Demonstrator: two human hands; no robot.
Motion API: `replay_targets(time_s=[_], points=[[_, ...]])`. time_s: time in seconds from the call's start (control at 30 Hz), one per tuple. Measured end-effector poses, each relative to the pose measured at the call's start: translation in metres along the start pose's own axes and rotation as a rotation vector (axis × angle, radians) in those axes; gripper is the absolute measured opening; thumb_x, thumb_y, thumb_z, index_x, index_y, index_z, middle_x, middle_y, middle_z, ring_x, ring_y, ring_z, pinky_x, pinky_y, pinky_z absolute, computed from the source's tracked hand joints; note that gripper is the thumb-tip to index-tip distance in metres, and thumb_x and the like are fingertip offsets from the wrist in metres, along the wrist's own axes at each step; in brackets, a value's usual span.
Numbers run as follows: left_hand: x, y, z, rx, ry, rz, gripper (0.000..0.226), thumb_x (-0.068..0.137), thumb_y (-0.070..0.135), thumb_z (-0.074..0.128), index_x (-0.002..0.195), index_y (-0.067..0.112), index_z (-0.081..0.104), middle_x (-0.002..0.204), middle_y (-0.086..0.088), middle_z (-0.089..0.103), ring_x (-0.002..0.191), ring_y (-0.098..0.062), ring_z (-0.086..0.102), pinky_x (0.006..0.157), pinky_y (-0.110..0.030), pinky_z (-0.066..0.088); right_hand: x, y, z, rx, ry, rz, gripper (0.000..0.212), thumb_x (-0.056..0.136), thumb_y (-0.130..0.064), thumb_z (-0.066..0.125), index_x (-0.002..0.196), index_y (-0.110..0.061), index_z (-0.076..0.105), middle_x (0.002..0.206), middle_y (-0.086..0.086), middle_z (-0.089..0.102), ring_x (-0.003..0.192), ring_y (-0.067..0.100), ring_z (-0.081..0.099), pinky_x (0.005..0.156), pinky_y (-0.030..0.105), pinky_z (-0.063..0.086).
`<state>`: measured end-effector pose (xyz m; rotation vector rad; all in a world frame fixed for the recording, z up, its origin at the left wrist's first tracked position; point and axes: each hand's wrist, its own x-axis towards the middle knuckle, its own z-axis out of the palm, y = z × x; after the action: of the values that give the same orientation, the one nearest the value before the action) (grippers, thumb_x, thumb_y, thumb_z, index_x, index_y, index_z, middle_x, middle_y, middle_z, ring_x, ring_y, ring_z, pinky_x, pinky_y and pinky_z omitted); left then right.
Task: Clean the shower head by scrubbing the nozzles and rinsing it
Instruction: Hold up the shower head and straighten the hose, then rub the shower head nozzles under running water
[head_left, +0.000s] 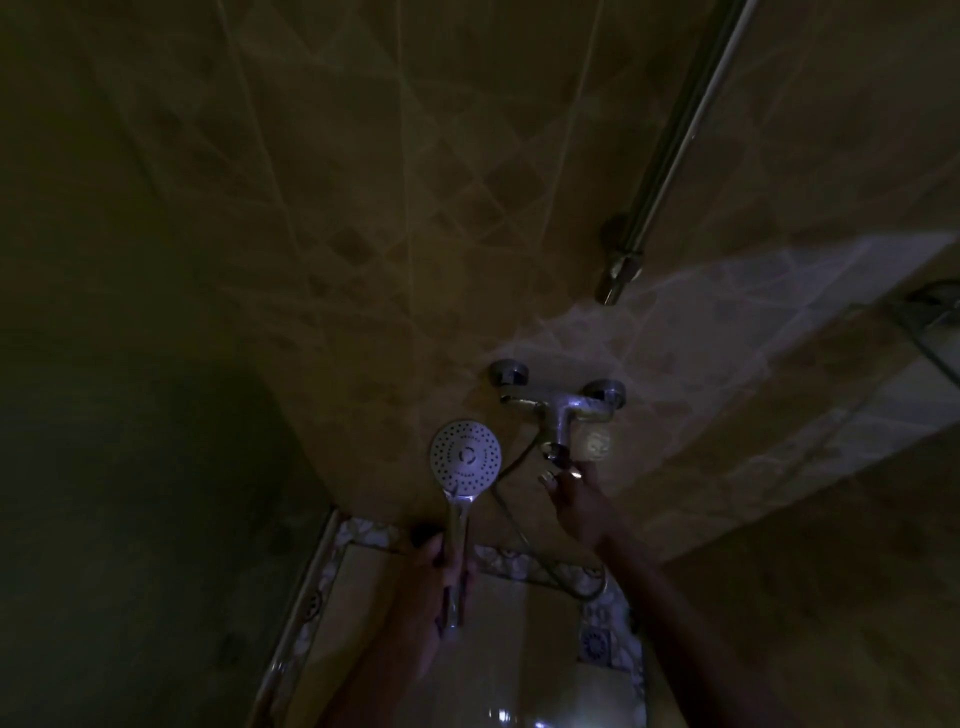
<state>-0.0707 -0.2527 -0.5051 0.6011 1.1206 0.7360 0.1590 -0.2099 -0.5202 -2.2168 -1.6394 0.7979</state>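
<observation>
Low in the frame, the left hand (441, 577) grips the shower head (465, 456) handle, nozzles facing up. The right hand (574, 499) reaches the tap (558, 410) (finger grip unclear). Likely rinsing: next, turn water on.

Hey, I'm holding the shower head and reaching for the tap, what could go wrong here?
The shower head faces up toward you in your left hand, so opening the mixer tap with your right hand would probably spray you. The room is dim, so dirty nozzles may be missed. The hose hangs loose and might snag.
</observation>
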Motion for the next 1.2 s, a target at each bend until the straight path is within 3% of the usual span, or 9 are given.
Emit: replay_targets(time_s=[0.17,0.4,0.63,0.8,0.87,0.93,1.0,1.1,1.2], points=[[0.002,-0.02,-0.009,0.021,0.008,-0.051,0.019,0.094,0.002,0.046,0.107,-0.001,0.059,0.07,-0.007,0.059,0.053,-0.017,0.051,0.051,-0.026,0.034,-0.003,-0.006,0.006,-0.025,0.009,0.025,0.034,0.101,-0.028,0.042,0.116,-0.001,0.055,0.129,0.018,0.041,0.116,0.033,0.052,0.093,0.034,0.043],[0.007,-0.034,-0.014,0.034,0.085,-0.079,0.016,0.094,0.002,0.047,0.104,0.001,0.059,0.068,-0.01,0.056,0.054,-0.017,0.051,0.051,-0.026,0.037,-0.006,-0.008,0.007,-0.309,-0.08,-0.072,0.033,0.102,-0.014,0.035,0.128,-0.001,0.05,0.122,0.024,0.052,0.133,0.039,0.024,0.092,0.04,0.045],[0.007,-0.053,-0.015,0.021,0.124,-0.093,0.015,0.097,0.004,0.045,0.1,0.006,0.06,0.064,-0.009,0.054,0.048,-0.013,0.049,0.044,-0.024,0.038,-0.014,-0.01,0.006,-0.431,-0.105,-0.097,0.035,0.101,-0.019,0.033,0.125,-0.001,0.051,0.127,0.023,0.051,0.131,0.04,0.026,0.095,0.041,0.042],[0.011,-0.066,-0.014,0.005,0.134,-0.086,0.015,0.096,0.004,0.045,0.096,0.004,0.06,0.063,-0.007,0.055,0.049,-0.014,0.047,0.049,-0.026,0.036,-0.009,-0.001,0.012,-0.35,-0.059,0.034,0.036,0.099,-0.027,0.037,0.123,-0.005,0.053,0.124,0.023,0.051,0.109,0.041,0.052,0.086,0.037,0.046],[0.017,-0.071,-0.019,0.017,0.133,-0.085,0.015,0.096,0.003,0.045,0.096,0.004,0.059,0.064,-0.006,0.055,0.049,-0.014,0.047,0.048,-0.025,0.036,-0.013,0.008,0.017,-0.343,0.018,-0.028,0.032,0.09,-0.014,0.04,0.108,-0.009,0.066,0.099,0.018,0.062,0.082,0.042,0.063,0.059,0.031,0.048],[0.027,-0.075,-0.025,0.027,0.119,-0.087,0.014,0.096,0.003,0.045,0.096,0.003,0.059,0.064,-0.006,0.054,0.049,-0.014,0.046,0.047,-0.024,0.037,-0.02,0.018,0.024,-0.457,-0.113,-0.029,0.035,0.069,-0.012,0.049,0.093,-0.012,0.074,0.072,0.011,0.062,0.045,0.036,0.055,0.038,0.027,0.037],[0.04,-0.08,-0.032,0.051,0.121,-0.11,0.014,0.096,0.002,0.044,0.09,0.004,0.057,0.062,-0.005,0.053,0.046,-0.013,0.046,0.044,-0.022,0.036,-0.025,0.029,0.042,-0.579,-0.146,-0.107,0.042,0.077,-0.014,0.041,0.107,-0.011,0.07,0.086,0.014,0.065,0.057,0.038,0.057,0.047,0.028,0.032],[0.06,-0.093,-0.044,0.111,0.131,-0.152,0.022,0.096,-0.001,0.043,0.079,0.008,0.055,0.055,-0.005,0.051,0.038,-0.011,0.044,0.038,-0.018,0.033,-0.025,0.039,0.071,-0.423,-0.01,-0.147,0.054,0.092,-0.02,0.014,0.12,-0.009,0.059,0.112,0.016,0.064,0.092,0.039,0.06,0.071,0.033,0.043],[0.081,-0.108,-0.058,0.113,0.125,-0.176,0.025,0.095,-0.005,0.042,0.076,0.007,0.054,0.049,-0.004,0.049,0.032,-0.008,0.042,0.034,-0.016,0.03,-0.024,0.028,0.092,-0.216,-0.001,0.013,0.03,0.1,-0.027,0.038,0.111,-0.01,0.06,0.11,0.015,0.067,0.106,0.033,0.06,0.073,0.032,0.039]])
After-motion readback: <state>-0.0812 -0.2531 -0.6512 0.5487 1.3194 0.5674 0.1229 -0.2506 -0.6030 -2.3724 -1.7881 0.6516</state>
